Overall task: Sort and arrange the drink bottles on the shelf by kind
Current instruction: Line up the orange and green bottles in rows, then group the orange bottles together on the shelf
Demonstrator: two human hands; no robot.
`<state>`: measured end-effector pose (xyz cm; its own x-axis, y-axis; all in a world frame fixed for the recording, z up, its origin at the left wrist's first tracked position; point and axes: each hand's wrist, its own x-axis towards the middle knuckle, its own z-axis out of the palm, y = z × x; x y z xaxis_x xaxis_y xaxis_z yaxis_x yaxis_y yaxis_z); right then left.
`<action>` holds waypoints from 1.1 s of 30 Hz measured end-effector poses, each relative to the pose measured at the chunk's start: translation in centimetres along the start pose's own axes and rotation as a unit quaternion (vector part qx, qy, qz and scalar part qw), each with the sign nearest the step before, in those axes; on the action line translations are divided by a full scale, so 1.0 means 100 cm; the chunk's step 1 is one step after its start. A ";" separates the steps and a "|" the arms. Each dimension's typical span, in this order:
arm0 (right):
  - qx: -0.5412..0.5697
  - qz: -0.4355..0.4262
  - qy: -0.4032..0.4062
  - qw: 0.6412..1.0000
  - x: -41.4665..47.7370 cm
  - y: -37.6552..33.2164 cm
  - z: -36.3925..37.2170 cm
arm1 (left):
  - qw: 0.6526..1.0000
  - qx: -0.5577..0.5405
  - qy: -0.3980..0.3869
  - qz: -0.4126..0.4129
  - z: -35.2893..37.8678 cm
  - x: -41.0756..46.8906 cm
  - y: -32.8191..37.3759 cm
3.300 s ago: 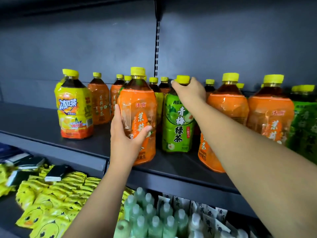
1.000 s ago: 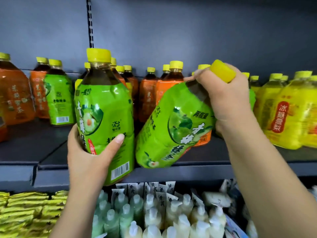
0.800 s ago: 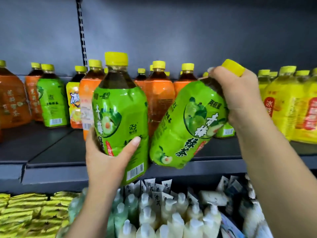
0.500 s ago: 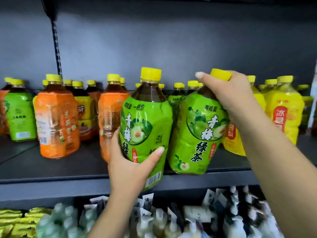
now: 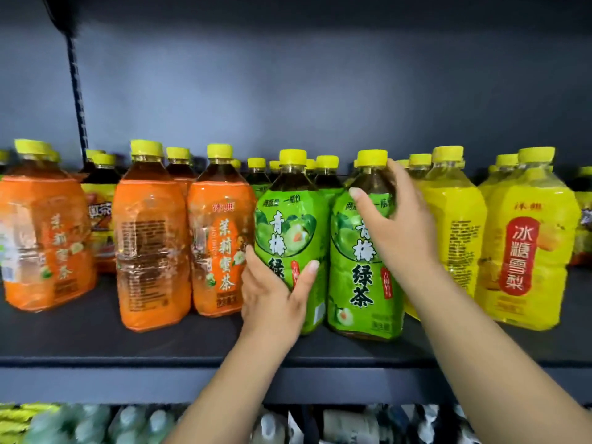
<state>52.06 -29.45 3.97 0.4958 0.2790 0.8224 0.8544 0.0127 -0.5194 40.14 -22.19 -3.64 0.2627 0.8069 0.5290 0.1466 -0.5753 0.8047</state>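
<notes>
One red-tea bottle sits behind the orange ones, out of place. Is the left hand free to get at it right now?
Probably not: the left hand holds the left green bottle, and orange bottles crowd the front of the red-tea bottle, leaving only a narrow gap.

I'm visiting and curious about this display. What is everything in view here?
Orange bottles: three in front, more behind; orange, yellow caps; shelf's left.
Yellow-red bottle: one seen; behind the orange ones.
Green bottles: two in front, more behind; green, yellow caps; middle.
Yellow bottles: two in front, more behind; yellow; right.
Shelf: one; dark grey; under the bottles.
Lower goods: count unclear, blurred; pale and yellow; below the shelf.
Left hand: one; grips the left green bottle low down.
Right hand: one; grips the right green bottle's shoulder.
</notes>
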 end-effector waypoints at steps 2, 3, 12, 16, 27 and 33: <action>0.001 -0.021 0.018 1.000 -0.002 0.004 0.002 | 0.998 0.047 -0.028 -0.003 0.000 0.005 -0.003; -0.011 -0.030 0.038 0.999 -0.004 0.004 0.003 | 0.997 0.067 -0.040 -0.004 -0.001 0.006 -0.004; 0.126 -0.212 -0.002 0.969 -0.065 -0.078 0.048 | 0.994 -0.014 0.022 0.104 -0.092 0.012 -0.029; 0.225 -0.069 -0.094 0.967 -0.069 -0.119 0.094 | 0.956 -0.015 0.246 0.157 -0.152 0.038 -0.055; 0.054 0.173 -0.045 0.982 -0.017 -0.126 0.169 | 0.993 -0.093 -0.077 -0.004 -0.183 0.077 -0.088; -0.127 0.131 -0.056 0.982 -0.045 -0.136 0.173 | 0.993 -0.116 -0.020 0.016 -0.248 0.071 -0.118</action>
<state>35.52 -14.25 3.30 0.6956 0.3445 0.6305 0.7182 -0.3087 -0.6237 16.66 -6.31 -2.72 0.3013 0.7801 0.5483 -0.0848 -0.5509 0.8303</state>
